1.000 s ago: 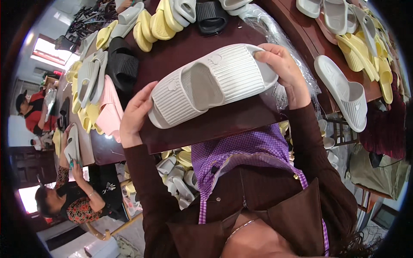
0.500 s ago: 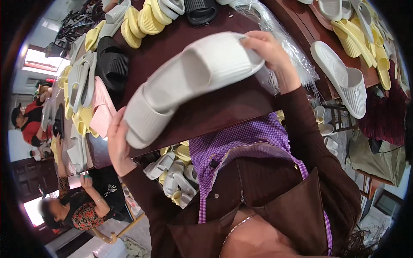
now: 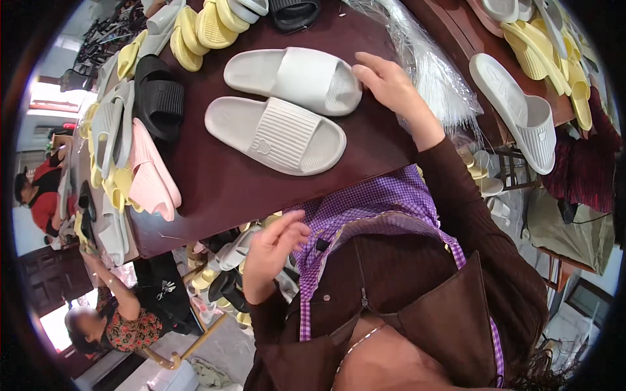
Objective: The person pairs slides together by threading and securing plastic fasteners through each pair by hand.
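Observation:
Two light grey slide slippers lie side by side on the dark red table, toes to the right. The far slipper (image 3: 313, 81) has a smooth-looking strap. Ribs and a small raised motif mark the strap of the near slipper (image 3: 287, 137). My right hand (image 3: 394, 88) is open at the far slipper's toe, fingertips beside its edge and gripping nothing. Off the table's front edge, before the purple checked apron (image 3: 365, 202), my left hand (image 3: 274, 251) is raised, empty, its fingers loosely bent and apart.
On the table (image 3: 372, 146), black slides (image 3: 160, 98), a pink pair (image 3: 153, 173) and yellow slides (image 3: 215, 26) line the left and back. Clear plastic bags (image 3: 430, 72) lie at right, near a single grey slide (image 3: 515, 111). More slippers sit below. Another person (image 3: 124, 319) works at left.
The two grey slippers, held up between both hands before, now rest on the table. Both hands have let go; my left hand has drawn back toward my body.

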Tool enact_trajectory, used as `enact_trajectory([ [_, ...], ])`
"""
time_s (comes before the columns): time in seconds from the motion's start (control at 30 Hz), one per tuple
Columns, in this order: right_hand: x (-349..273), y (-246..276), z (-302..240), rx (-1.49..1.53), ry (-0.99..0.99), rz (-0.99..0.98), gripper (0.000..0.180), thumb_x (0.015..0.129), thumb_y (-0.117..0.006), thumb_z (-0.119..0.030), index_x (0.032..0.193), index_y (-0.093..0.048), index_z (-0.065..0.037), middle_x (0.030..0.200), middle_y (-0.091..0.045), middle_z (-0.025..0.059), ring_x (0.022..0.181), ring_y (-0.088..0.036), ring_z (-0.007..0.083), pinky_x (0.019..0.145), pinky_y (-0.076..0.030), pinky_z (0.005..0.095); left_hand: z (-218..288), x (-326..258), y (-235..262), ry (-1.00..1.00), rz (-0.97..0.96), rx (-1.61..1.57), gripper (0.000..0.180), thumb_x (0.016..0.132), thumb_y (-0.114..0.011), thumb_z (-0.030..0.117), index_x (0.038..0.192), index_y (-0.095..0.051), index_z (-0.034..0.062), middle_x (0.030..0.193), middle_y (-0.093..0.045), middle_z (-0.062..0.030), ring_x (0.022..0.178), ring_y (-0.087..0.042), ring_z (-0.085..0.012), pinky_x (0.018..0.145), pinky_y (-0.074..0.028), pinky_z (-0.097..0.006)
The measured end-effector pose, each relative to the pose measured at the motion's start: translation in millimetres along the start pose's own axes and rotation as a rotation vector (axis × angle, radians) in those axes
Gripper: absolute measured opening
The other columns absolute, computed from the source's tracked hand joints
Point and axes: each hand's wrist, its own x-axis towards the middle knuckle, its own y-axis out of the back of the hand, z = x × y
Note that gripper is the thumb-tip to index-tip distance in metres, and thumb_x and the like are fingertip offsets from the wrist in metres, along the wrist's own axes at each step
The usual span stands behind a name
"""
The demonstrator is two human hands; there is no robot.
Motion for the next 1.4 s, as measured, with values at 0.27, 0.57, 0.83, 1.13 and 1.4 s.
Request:
enact_trajectory([
  [0.27,-1,-2,5,-0.118,0.269,0.269,0.026,0.087,-0.059,-0.014,0.107,-0.063,0.0,0.094,-0.067,0.0106,0.078,-0.064,0.0165,0.07,-0.051,0.0279,62,97,29,-0.743,0.248,1.341,0.034,0.08,-0.059,0.003,0.114,-0.055,-0.0017,0.107,-0.061,-0.0169,0.098,-0.057,-0.0349,0.087,-0.045,-0.039],
  [0.57,-6,-11,7,-0.125,0.477,0.333,0.012,0.083,-0.059,-0.006,0.093,-0.064,-0.002,0.089,-0.065,0.0135,0.079,-0.064,0.0261,0.071,-0.052,0.034,63,219,21,-0.617,-0.28,1.259,0.036,0.078,-0.065,0.012,0.11,-0.056,-0.0012,0.103,-0.062,-0.015,0.095,-0.059,-0.0265,0.083,-0.045,-0.036],
  [0.83,-52,14,-25,-0.131,0.645,0.351,0.016,0.079,-0.061,-0.001,0.095,-0.061,-0.002,0.09,-0.063,0.014,0.082,-0.063,0.0308,0.072,-0.051,0.0369,56,201,-4,-0.482,0.026,0.989,0.016,0.08,-0.06,0.009,0.081,-0.051,-0.0042,0.068,-0.051,-0.0054,0.063,-0.047,-0.0116,0.06,-0.042,-0.027],
  [1.13,-150,48,-12,-0.085,0.643,0.237,0.021,0.075,-0.069,-0.002,0.094,-0.061,-0.001,0.086,-0.062,0.0111,0.075,-0.061,0.0269,0.064,-0.049,0.0341,52,211,17,-0.17,0.261,0.792,0.021,0.089,-0.056,0.017,0.091,-0.058,-0.0037,0.076,-0.058,-0.0012,0.065,-0.048,-0.0077,0.058,-0.039,-0.022],
  [1.4,-231,129,15,-0.562,0.141,0.542,0.017,0.076,-0.07,-0.005,0.09,-0.061,-0.001,0.079,-0.061,0.0084,0.071,-0.061,0.018,0.059,-0.047,0.0278,59,148,-48,-0.421,0.493,0.805,0.025,0.089,-0.058,0.017,0.107,-0.06,-0.0008,0.089,-0.061,-0.0032,0.072,-0.054,-0.009,0.058,-0.041,-0.019],
])
